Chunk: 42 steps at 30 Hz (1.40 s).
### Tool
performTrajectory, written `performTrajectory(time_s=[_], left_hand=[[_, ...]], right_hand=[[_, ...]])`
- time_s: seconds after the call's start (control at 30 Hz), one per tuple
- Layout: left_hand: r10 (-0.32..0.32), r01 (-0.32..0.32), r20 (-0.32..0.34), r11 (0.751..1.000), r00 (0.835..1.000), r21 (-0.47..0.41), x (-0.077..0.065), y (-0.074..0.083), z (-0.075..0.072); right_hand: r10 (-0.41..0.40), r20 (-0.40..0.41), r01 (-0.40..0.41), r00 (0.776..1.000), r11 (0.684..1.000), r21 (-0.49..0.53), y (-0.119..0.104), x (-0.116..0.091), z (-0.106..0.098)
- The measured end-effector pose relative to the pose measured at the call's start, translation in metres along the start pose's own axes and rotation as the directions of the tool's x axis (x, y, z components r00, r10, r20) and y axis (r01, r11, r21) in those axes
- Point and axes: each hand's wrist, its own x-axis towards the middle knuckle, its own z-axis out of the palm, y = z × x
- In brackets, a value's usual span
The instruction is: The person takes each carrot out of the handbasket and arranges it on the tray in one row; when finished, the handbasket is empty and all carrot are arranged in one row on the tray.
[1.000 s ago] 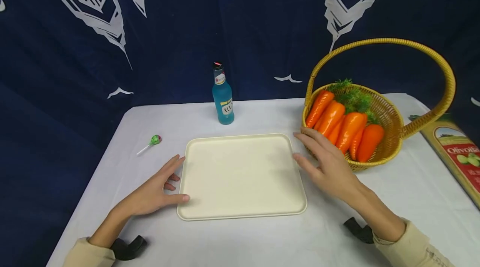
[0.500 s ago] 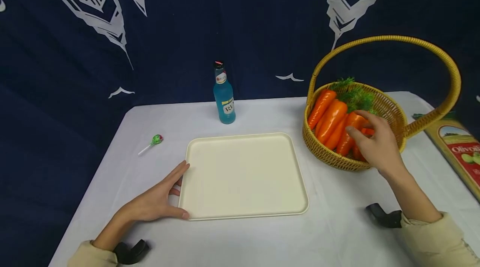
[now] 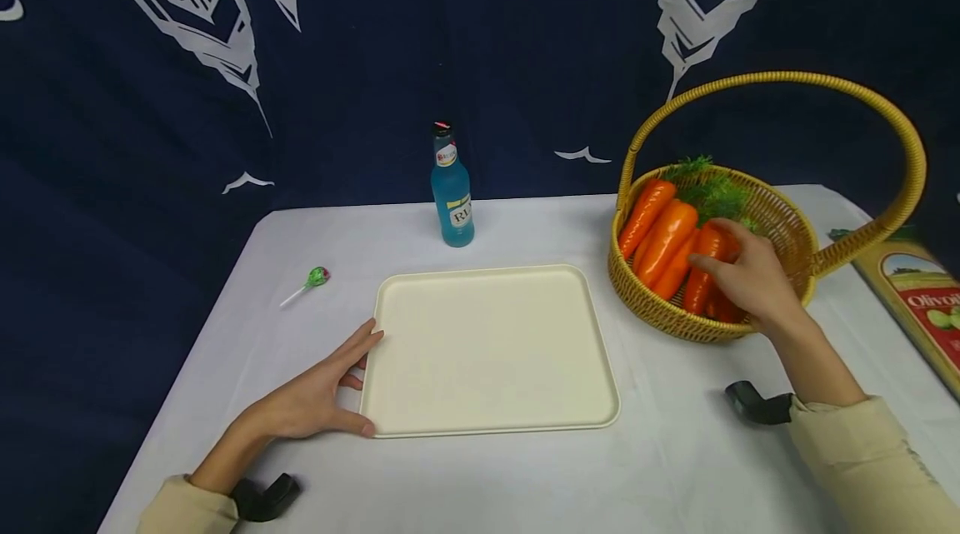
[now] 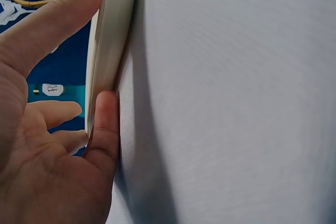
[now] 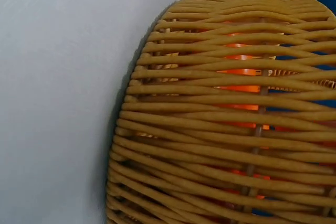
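Observation:
A cream rectangular tray (image 3: pixel 491 351) lies flat on the table. My left hand (image 3: pixel 315 396) rests against its left edge, thumb at the near corner and fingers spread; the left wrist view shows fingers along the tray's rim (image 4: pixel 113 30). Inside a wicker basket (image 3: pixel 660 317) at the right are several orange carrots (image 3: pixel 667 238) with green tops. There my right hand (image 3: pixel 753 271) holds a carrot (image 3: pixel 697 292) near the basket's front right, thumb on one side and fingers on the other. In the right wrist view the basket's wall (image 5: pixel 210 124) hides this hand.
A blue bottle (image 3: pixel 452 197) stands upright behind the tray. A lollipop (image 3: pixel 315 276) lies at the left. The basket's tall handle (image 3: pixel 787 80) arches above it. An olive oil package (image 3: pixel 918 288) is on the far right, and a dark curtain (image 3: pixel 375 59) hangs behind.
My right hand has left the tray's right side, moved right into the basket, and closed round a carrot. The left hand has come in against the tray's left edge.

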Motion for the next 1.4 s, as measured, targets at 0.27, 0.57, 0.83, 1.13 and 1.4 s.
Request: performTrajectory(time_s=[0.27, 0.57, 0.83, 1.13, 1.4], left_hand=[[-0.054, 0.054, -0.005, 0.999, 0.999, 0.003, 0.0012, 0.0020, 0.0004], [-0.064, 0.064, -0.014, 0.998, 0.998, 0.001, 0.0012, 0.0019, -0.0004], [-0.054, 0.054, -0.015, 0.998, 0.998, -0.010, 0.0036, -0.0014, -0.0007], [-0.052, 0.051, -0.020, 0.999, 0.998, -0.008, 0.0040, -0.0034, -0.0014], [-0.064, 0.064, -0.016, 0.998, 0.998, -0.011, 0.0033, -0.0027, -0.0001]], right_hand=[[0.018, -0.023, -0.020, 1.000, 0.997, -0.078, 0.0007, -0.0004, 0.0022], [0.019, -0.040, -0.024, 0.999, 0.992, -0.120, -0.0012, -0.0014, 0.0043], [0.006, -0.054, -0.011, 0.999, 0.997, -0.082, -0.0014, -0.0015, 0.0035], [0.025, -0.071, -0.032, 0.997, 0.994, -0.109, -0.0027, -0.0036, 0.0026], [-0.012, -0.180, -0.009, 0.984, 0.994, -0.110, -0.0051, -0.0069, 0.0045]])
